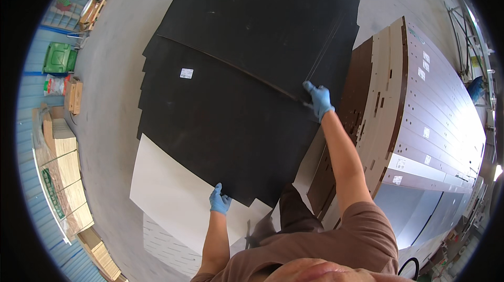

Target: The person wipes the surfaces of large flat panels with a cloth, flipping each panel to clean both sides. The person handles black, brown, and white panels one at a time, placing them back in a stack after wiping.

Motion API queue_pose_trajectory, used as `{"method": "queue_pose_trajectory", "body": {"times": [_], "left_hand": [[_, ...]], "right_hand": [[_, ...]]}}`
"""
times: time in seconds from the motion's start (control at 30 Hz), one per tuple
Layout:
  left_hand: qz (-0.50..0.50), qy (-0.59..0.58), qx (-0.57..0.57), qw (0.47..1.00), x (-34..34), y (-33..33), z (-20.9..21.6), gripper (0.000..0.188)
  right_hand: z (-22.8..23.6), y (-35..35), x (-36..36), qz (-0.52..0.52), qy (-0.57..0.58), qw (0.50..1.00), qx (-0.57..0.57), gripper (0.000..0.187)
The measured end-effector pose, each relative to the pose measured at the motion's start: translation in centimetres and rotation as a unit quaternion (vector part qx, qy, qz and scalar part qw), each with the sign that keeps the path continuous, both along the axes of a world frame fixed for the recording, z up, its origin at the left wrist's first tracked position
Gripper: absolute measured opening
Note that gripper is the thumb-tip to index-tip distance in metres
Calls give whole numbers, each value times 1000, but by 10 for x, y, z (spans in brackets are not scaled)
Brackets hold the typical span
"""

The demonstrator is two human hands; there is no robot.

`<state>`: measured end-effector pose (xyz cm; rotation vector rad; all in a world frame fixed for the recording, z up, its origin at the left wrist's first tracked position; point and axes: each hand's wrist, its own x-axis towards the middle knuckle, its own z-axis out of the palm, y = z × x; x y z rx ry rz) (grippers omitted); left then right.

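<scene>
A large black panel with a white label lies before me, its near edge over a white sheet. Blue gloves cover both hands. My left hand grips the panel's near edge, fingers closed at the rim. Farther out, my right hand closes at the panel's far right corner; its fingertips are slightly blurred. Beyond the panel's far edge, another black panel with a label and stepped edges lies partly covered.
A tall stack of drilled brown and white boards stands close on my right, with grey-blue boards at its near end. Along the left wall are a green bin, cardboard boxes and pale wrapped boards. Grey concrete floor lies between.
</scene>
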<state>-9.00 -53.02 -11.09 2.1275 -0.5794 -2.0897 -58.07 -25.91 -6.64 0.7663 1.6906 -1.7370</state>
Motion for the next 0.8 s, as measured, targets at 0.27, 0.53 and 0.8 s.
{"method": "queue_pose_trajectory", "body": {"times": [0.27,0.53,0.8], "left_hand": [[-43,-4,20,999,-14,7,-3,29],[-221,-197,-332,896,-31,-13,-15,60],[-429,-329,-377,752,-82,-3,-5,97]], "right_hand": [[-17,-33,249,13,-143,990,-17,63],[-64,31,437,114,-232,962,89,61],[-51,59,434,98,-308,945,51,49]]}}
